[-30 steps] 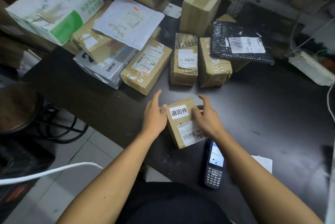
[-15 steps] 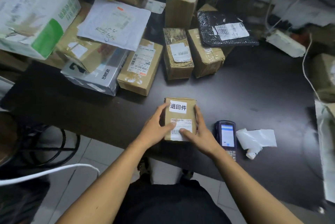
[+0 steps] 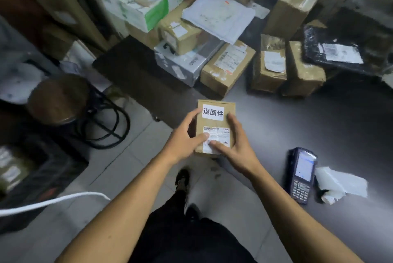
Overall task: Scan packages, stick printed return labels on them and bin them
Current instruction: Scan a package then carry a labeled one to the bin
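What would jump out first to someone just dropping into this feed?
The small brown package held in both hands at centre, the left hand and right hand gripping its sides, with a bold white return label on top. Behind it, a jumble of parcels crowds the dark table's far side. A handheld scanner lies at right.

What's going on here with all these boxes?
A person is holding a small brown box in both hands, the left hand and right hand gripping its sides with thumbs on the shipping label. A white return label is already stuck near its top. A handheld scanner lies on the dark table, beside crumpled label backing. More parcels are piled at the back.
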